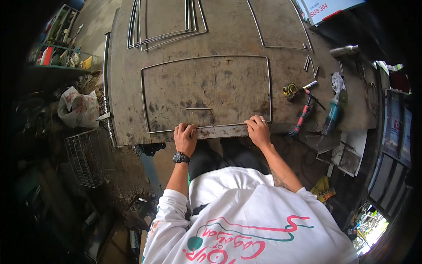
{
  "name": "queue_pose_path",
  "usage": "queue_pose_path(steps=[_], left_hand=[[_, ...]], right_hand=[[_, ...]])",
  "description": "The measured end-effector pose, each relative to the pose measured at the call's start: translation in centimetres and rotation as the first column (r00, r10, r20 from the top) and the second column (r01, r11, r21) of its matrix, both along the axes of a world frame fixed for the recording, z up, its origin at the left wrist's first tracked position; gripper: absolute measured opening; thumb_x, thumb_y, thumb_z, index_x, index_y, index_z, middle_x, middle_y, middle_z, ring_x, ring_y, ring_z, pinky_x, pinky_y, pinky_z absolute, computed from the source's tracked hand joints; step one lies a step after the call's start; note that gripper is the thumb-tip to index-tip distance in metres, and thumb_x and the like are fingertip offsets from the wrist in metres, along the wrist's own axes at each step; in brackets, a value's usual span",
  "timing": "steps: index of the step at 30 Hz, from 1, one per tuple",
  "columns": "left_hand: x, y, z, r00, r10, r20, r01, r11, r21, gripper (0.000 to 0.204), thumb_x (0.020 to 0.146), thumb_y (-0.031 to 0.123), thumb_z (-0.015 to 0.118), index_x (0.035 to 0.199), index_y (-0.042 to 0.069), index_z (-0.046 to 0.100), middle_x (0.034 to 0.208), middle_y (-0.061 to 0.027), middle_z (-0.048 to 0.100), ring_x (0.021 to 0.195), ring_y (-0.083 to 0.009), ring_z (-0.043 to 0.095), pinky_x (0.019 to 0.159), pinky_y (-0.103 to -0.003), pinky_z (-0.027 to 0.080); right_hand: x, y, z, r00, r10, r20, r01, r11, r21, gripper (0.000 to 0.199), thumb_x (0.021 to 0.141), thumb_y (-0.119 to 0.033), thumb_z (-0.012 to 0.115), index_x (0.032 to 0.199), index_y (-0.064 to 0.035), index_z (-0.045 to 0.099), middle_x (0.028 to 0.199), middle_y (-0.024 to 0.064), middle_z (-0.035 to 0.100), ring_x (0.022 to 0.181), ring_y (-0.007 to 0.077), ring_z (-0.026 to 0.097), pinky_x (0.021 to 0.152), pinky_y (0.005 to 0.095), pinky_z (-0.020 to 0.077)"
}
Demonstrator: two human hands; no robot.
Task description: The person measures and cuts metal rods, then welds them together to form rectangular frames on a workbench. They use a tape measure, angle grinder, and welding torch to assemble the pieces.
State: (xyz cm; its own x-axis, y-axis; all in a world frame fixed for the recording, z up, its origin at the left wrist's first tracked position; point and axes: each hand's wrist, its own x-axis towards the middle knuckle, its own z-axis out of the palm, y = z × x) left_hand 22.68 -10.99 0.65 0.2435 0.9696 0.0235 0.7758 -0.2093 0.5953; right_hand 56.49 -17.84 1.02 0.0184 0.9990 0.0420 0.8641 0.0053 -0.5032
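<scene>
A rectangular frame of thin metal rod lies flat on the worn workbench, its near side along the bench's front edge. My left hand, with a dark watch on the wrist, has its fingers curled over that near rod, left of the middle. Farther right, my right hand grips the same rod close to the frame's near right corner; a ring shows on one finger. Between the hands runs a metal strip on the bench edge. Inside the frame rests a short loose rod.
More rod frames lie at the far left, another frame at the far right. On the right are a tape measure, a red-handled tool, a teal power tool, short rod pieces and a metal cylinder. A plastic bag sits left.
</scene>
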Motion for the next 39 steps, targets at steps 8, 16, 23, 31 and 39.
queue_pose_path(steps=[8, 16, 23, 31, 39], left_hand=[[1.1, -1.1, -0.5, 0.991, 0.112, 0.079, -0.113, 0.994, 0.002, 0.019, 0.088, 0.006, 0.076, 0.102, 0.017, 0.083, 0.111, -0.0110, 0.064, 0.110, -0.0352, 0.060, 0.098, -0.049, 0.050], [2.7, -3.5, -0.3, 0.998, 0.068, -0.001, -0.068, 0.987, 0.145, 0.033, 0.093, 0.010, 0.074, 0.125, 0.018, 0.074, 0.123, -0.0129, 0.060, 0.118, -0.0363, 0.058, 0.103, -0.052, 0.048], [1.6, -1.4, -1.5, 0.997, 0.038, -0.063, -0.027, 0.985, 0.168, 0.021, 0.093, 0.016, 0.076, 0.113, 0.017, 0.073, 0.117, -0.0090, 0.063, 0.115, -0.0340, 0.057, 0.104, -0.050, 0.040], [1.9, -0.9, -2.0, 0.997, 0.060, 0.039, -0.065, 0.987, 0.146, 0.014, 0.089, 0.017, 0.079, 0.101, 0.014, 0.073, 0.110, -0.0066, 0.064, 0.113, -0.0323, 0.057, 0.103, -0.047, 0.039], [1.4, -1.2, -2.3, 0.989, 0.091, 0.117, -0.104, 0.989, 0.107, 0.013, 0.088, 0.017, 0.082, 0.099, 0.013, 0.079, 0.110, -0.0050, 0.066, 0.108, -0.0302, 0.058, 0.100, -0.045, 0.043]], right_hand=[[-0.2, -0.4, 0.0, 0.999, 0.053, 0.000, -0.053, 0.997, 0.053, 0.024, 0.087, -0.004, 0.073, 0.111, -0.0074, 0.078, 0.104, 0.0085, 0.066, 0.104, 0.0333, 0.063, 0.093, 0.0457, 0.0522], [-1.7, -1.7, 0.2, 0.996, -0.005, 0.092, -0.011, 0.985, 0.172, 0.025, 0.091, -0.014, 0.076, 0.116, -0.0098, 0.076, 0.112, 0.0095, 0.064, 0.110, 0.0311, 0.061, 0.096, 0.0456, 0.0499], [-1.5, 0.3, -0.2, 0.993, -0.083, -0.082, 0.094, 0.985, 0.146, 0.011, 0.087, -0.015, 0.082, 0.093, -0.0102, 0.073, 0.098, 0.0058, 0.064, 0.097, 0.0314, 0.061, 0.087, 0.0445, 0.0474], [-2.1, 0.5, -0.3, 0.980, -0.145, -0.139, 0.162, 0.980, 0.117, 0.012, 0.080, -0.006, 0.084, 0.084, -0.0058, 0.073, 0.094, 0.0071, 0.066, 0.095, 0.0304, 0.062, 0.086, 0.0433, 0.0486], [-2.9, 0.5, -0.4, 0.975, -0.188, -0.116, 0.200, 0.975, 0.101, 0.014, 0.080, -0.010, 0.085, 0.081, -0.0056, 0.072, 0.091, 0.0069, 0.066, 0.090, 0.0313, 0.062, 0.083, 0.0449, 0.0497]])
